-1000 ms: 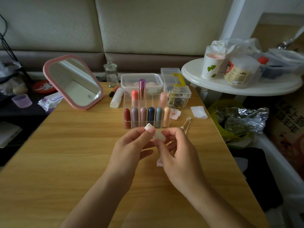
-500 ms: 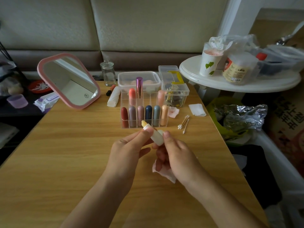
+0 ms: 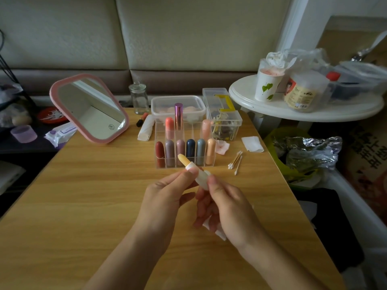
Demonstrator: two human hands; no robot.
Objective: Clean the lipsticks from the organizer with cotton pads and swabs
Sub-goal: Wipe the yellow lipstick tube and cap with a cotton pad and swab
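Pinching one uncapped lipstick (image 3: 201,179) just before the organizer (image 3: 189,132): left hand (image 3: 165,197) gripping near the collar with thumb and forefinger, right hand (image 3: 228,208) pinching the base, lower fingers curling over one pad (image 3: 218,234). Counting nine lipsticks (image 3: 190,149) in the organizer, six in front, three behind. Counting two pads (image 3: 252,144) and three or four swabs (image 3: 235,162) near the right edge of the table (image 3: 83,206). Leaving wide bare wood leftward.

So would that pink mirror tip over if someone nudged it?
Quite possibly: the pink mirror leans back on the wooden table with its support hidden, so a push could topple it. The flat glass face looks stiff and probably fragile.
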